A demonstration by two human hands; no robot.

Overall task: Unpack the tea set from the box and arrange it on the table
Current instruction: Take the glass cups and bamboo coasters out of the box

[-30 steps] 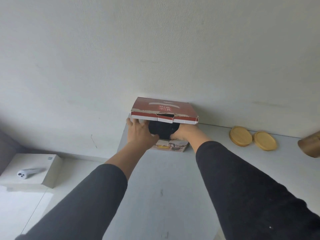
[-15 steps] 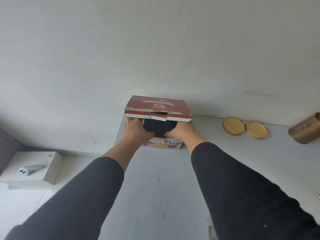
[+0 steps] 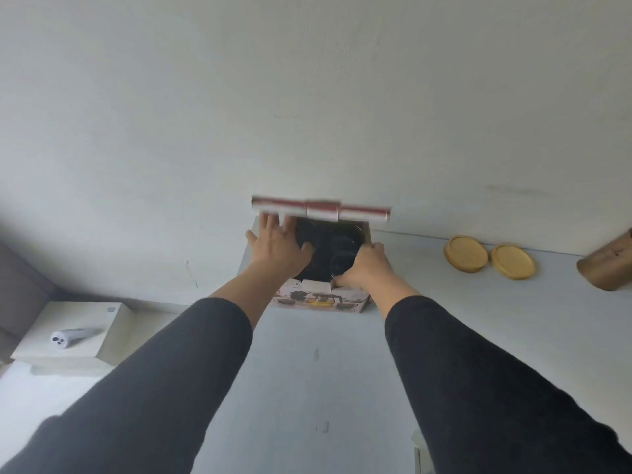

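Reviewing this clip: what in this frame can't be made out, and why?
- Contents of the box, head view: dark interior, partly covered by the left hand and right hand; no pieces identifiable.
- Lid: motion-blurred and seen edge-on, print unreadable.
- Right hand's fingertips: curled over the box's near edge; what they grip is unclear.
- Brown cylinder: cut off by the right frame edge.
- Picture on the box front: too small for detail.

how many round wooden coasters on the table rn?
2. Both lie side by side near the wall, right of the open box: the left coaster and the right coaster. More may be hidden inside the box.
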